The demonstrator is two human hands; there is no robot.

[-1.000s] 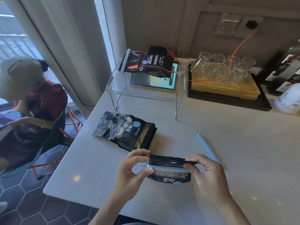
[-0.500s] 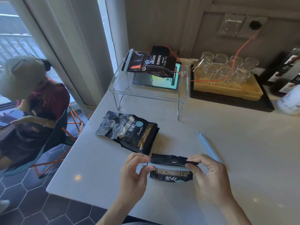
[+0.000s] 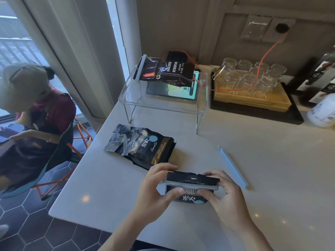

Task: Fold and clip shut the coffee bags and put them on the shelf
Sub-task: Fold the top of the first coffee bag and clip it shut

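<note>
— Two hands on one bag, then? What are the fingers doing?

— Both are clamped on it. The left hand [image 3: 154, 187] pinches one end of the pale blue plastic sealing clip [image 3: 190, 186] that runs across the small black foil coffee bag [image 3: 192, 189]; the right hand [image 3: 224, 196] pinches the other end. The bag's folded top [image 3: 192, 178] stands above the clip, and the bag is held near the front edge of the white counter [image 3: 253, 160], well in front of the clear acrylic shelf [image 3: 163, 105].

— What could go wrong?

— I'd judge the fold is the weak point: if the clip isn't pressed home along its length, the stiff foil may spring open and slide out. Uneven pressure might leave one end unlatched. I can't tell whether it has latched.

— And the rest?

— In front of the shelf lies a larger black and gold coffee bag [image 3: 141, 145], flat, top unclipped. To the shelf's front right, a spare pale blue clip [image 3: 233, 167] lies on the counter. On the shelf rests a clipped black coffee bag [image 3: 166, 73], with a lit tablet [image 3: 172, 91] beneath it.

— Any containers?

— Right of the shelf, a yellow tray [image 3: 272, 100] holds clear glass tumblers [image 3: 250, 77], seemingly empty.
</note>
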